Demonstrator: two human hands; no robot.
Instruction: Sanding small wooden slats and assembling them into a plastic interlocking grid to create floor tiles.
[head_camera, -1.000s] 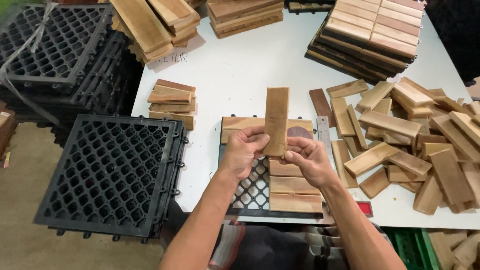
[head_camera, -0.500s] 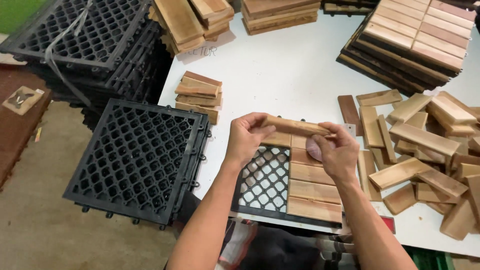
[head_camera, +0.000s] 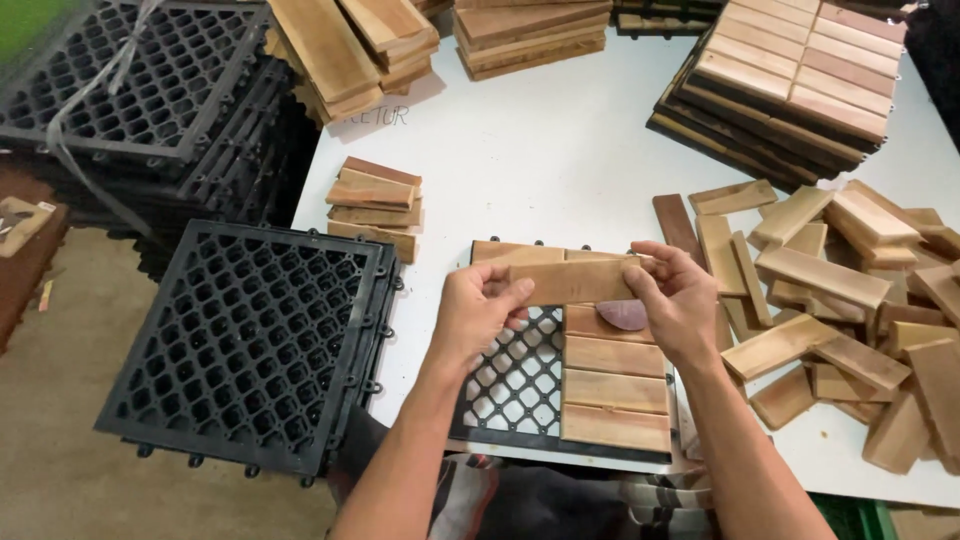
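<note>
Both hands hold one short wooden slat (head_camera: 575, 281) level, just above a black plastic grid tile (head_camera: 520, 385) lying on the white table (head_camera: 560, 160). My left hand (head_camera: 480, 310) pinches the slat's left end and my right hand (head_camera: 675, 300) grips its right end. Wooden slats (head_camera: 615, 385) fill the right half and the far edge of the grid tile; its left half shows bare lattice. A small reddish-purple piece (head_camera: 625, 315) lies on one slat just below the held one.
A loose heap of slats (head_camera: 850, 290) covers the table's right side, and a small stack (head_camera: 375, 205) sits to the left. Finished tiles (head_camera: 790, 85) are piled at the far right. Black grid tiles (head_camera: 250, 340) stand stacked off the table's left edge.
The slat stood upright between my hands a second ago; it has been turned level and lowered closer to the grid tile. The camera view has shifted slightly.
</note>
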